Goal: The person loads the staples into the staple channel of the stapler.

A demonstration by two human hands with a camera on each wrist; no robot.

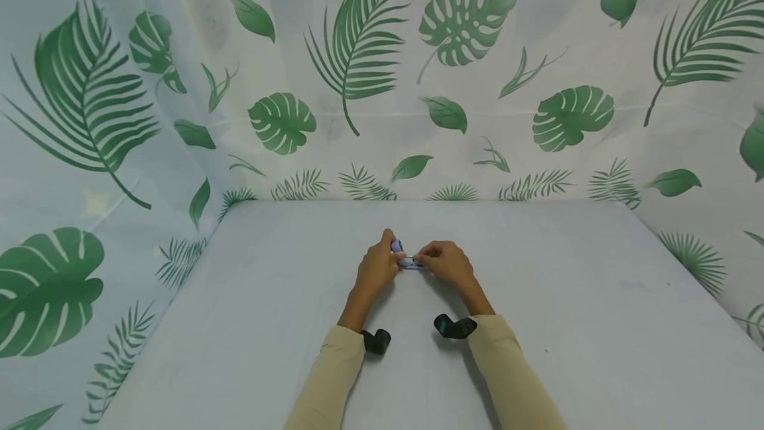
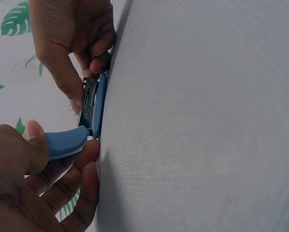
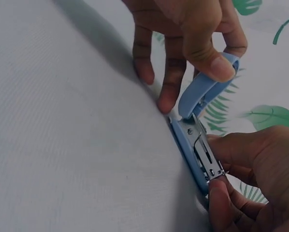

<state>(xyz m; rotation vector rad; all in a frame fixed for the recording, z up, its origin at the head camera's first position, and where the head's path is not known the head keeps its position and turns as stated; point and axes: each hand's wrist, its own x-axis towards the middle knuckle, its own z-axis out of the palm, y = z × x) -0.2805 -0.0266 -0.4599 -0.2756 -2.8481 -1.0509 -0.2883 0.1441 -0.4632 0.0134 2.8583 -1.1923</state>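
Note:
A small blue stapler (image 1: 412, 263) (image 2: 100, 104) (image 3: 187, 147) lies on the white table with its top cover swung up, so the metal magazine (image 2: 88, 104) (image 3: 202, 145) shows. My left hand (image 1: 379, 263) (image 2: 43, 169) (image 3: 188, 43) grips the raised blue cover (image 2: 67, 142) (image 3: 207, 89) between thumb and fingers. At the other end, my right hand (image 1: 449, 263) (image 2: 77, 38) (image 3: 255, 179) pinches the magazine's front with thumb and fingertips. Whether a loose staple strip is between those fingertips, I cannot tell.
The white table (image 1: 268, 284) spreads around both hands. Behind it and at the left hangs a white curtain (image 1: 382, 151) with green leaves. A black wrist camera (image 1: 377, 342) sits at the left cuff, another black camera (image 1: 455, 326) at the right.

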